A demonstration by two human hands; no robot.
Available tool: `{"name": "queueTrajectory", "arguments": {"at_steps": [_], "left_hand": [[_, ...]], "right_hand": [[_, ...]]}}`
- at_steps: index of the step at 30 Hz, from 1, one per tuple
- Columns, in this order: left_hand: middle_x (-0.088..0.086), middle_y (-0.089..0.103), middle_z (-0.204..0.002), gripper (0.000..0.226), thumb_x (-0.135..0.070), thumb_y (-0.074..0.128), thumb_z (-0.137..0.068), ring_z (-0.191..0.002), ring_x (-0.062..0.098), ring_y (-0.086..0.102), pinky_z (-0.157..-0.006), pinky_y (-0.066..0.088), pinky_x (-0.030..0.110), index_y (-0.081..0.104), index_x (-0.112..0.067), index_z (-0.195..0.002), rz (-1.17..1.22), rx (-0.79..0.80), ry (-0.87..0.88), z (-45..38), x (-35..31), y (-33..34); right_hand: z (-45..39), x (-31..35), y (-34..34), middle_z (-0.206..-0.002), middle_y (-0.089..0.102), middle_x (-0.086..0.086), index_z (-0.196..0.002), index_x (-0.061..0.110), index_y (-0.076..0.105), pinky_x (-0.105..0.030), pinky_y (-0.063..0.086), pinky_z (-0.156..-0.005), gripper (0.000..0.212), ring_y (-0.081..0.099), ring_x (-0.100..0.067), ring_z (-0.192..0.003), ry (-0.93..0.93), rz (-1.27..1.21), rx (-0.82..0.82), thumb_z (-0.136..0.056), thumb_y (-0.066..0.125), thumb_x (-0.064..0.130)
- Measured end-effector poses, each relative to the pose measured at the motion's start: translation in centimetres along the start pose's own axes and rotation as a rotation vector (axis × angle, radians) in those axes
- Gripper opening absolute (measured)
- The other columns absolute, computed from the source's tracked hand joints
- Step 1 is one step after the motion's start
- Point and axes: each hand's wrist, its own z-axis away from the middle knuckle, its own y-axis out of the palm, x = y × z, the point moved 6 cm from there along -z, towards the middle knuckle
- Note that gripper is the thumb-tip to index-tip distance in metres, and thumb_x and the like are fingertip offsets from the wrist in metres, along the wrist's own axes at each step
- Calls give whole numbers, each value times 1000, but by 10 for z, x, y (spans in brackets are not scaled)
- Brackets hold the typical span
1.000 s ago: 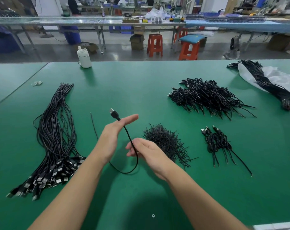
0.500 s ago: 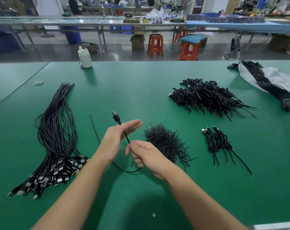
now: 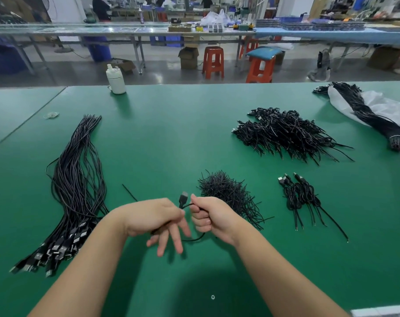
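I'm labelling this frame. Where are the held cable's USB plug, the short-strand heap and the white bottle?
cable's USB plug [image 3: 183,199], head view, on its black body.
short-strand heap [image 3: 226,193], head view, its middle.
white bottle [image 3: 116,82], head view, on its body.

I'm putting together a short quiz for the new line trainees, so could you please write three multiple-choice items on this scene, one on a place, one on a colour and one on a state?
1. Where does the white bottle stand?
A. at the far edge of the table, left of centre
B. between the two hands
C. at the near right corner

2. What colour is the table top?
A. grey
B. green
C. red

3. What is the right hand doing?
A. lying flat on the table
B. pointing away
C. gripping the black cable near its plug

Answers: 1 A, the bottle stands by the far rim; 2 B, the whole surface is green; 3 C, its fingers curl round the cable just below the plug.
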Motion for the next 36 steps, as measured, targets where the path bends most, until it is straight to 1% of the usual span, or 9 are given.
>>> {"name": "queueTrajectory", "arguments": {"at_steps": [3, 9, 15, 17, 20, 23, 29, 33, 36], "left_hand": [[17, 75, -92, 44, -25, 21, -107, -65, 30, 72, -50, 54, 29, 53, 3, -119, -46, -152, -118, -8, 14, -1], [13, 75, -99, 41, -23, 28, -109, -97, 24, 72, -88, 58, 35, 64, -3, -107, 255, -406, 130, -22, 15, -14], [14, 71, -117, 38, -22, 26, -109, -112, 20, 67, -97, 53, 31, 57, -4, -122, 690, -656, 432, -32, 4, -24], [19, 71, -113, 43, -24, 24, -109, -104, 23, 71, -86, 58, 29, 58, 2, -117, 952, -699, 506, -34, -2, -27], [8, 74, -77, 41, -26, 32, -107, -48, 11, 61, -44, 47, 19, 62, 2, -104, 1160, -620, 514, -34, -12, -27], [1, 56, -54, 38, -26, 42, -98, -28, 5, 27, -34, 22, 18, 71, -2, -91, 1044, -408, 559, -27, -29, -22], [16, 69, -63, 45, -28, 42, -101, -31, 10, 23, -36, 18, 22, 70, 8, -101, 202, -68, 374, -2, -42, -8], [6, 77, -86, 37, -26, 37, -105, -33, 14, 31, -39, 27, 26, 66, -2, -103, -255, -145, 39, -5, -28, -2], [-2, 77, -87, 32, -26, 35, -105, -36, 17, 43, -43, 37, 23, 63, -10, -104, -287, -421, 41, -13, -26, -12]], "right_hand": [[-2, -2, -1, -54, 19, 5, -65, 20, 46, -24, 8, -44, 42, 12, -9, -45, -19, 42, -17, -104, 43, 35], [-2, -1, -2, -52, 21, 6, -66, 21, 45, -22, 13, -43, 42, 12, -11, -47, -85, 201, -90, -105, 42, 37], [-1, -10, 4, -51, 22, 7, -68, 20, 47, -23, 13, -44, 42, 11, -11, -47, -68, 177, -54, -106, 41, 39], [-1, -13, 6, -51, 23, 6, -67, 20, 47, -23, 13, -45, 43, 12, -11, -47, -54, 171, -57, -106, 40, 37], [1, -14, 5, -55, 17, 2, -65, 19, 45, -25, 11, -47, 42, 11, -13, -50, -52, 15, -37, -104, 43, 36], [3, -13, 7, -52, 18, 4, -63, 19, 45, -24, 13, -45, 41, 13, -12, -46, -60, -263, 54, -101, 47, 35], [8, -5, -1, -49, 23, 8, -57, 20, 47, -21, 15, -41, 43, 16, -7, -41, -52, -251, 99, -98, 49, 35], [9, 7, -9, -51, 24, 8, -65, 18, 49, -21, 14, -40, 35, 18, -6, -40, -71, -265, 83, -95, 51, 36], [9, 14, -9, -51, 22, 7, -67, 18, 48, -22, 10, -42, 36, 15, -7, -41, -93, -252, 63, -98, 47, 35]]}}
